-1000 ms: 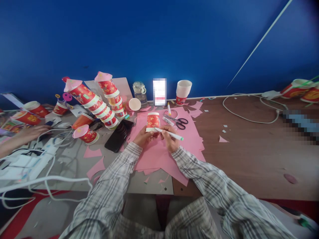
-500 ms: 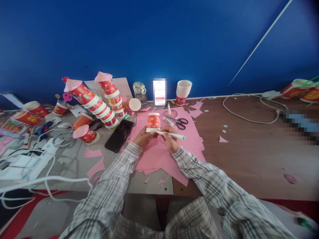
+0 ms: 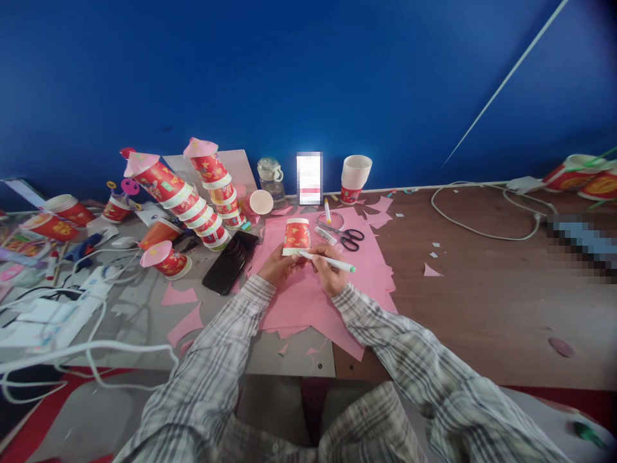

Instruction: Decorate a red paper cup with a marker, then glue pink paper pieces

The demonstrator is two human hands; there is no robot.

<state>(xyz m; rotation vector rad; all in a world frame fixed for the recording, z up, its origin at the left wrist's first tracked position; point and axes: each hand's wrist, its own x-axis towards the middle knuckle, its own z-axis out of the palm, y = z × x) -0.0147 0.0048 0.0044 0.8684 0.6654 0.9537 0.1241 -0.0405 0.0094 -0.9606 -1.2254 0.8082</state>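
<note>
A red patterned paper cup (image 3: 296,235), upside down with its white rim low, is gripped at the rim by my left hand (image 3: 278,267). My right hand (image 3: 330,272) is closed around a white marker pen (image 3: 340,264) with a green end. The pen's tip meets or nearly meets the cup's rim; contact is too small to make out. Pink paper (image 3: 359,302) lies under both hands. Just beyond them are black-handled scissors (image 3: 350,240), a glue stick (image 3: 326,236) and a yellow-and-white marker (image 3: 327,211).
Stacked-cup towers with pink cones (image 3: 168,186) stand at left behind a black phone (image 3: 230,263). A glass bottle (image 3: 271,183), a lit screen (image 3: 309,180) and nested cups (image 3: 355,180) line the blue wall. White cables (image 3: 96,347) tangle at far left.
The pen has tilted slightly, its green end moving a little down and left. The left hand and the cup stay nearly still.
</note>
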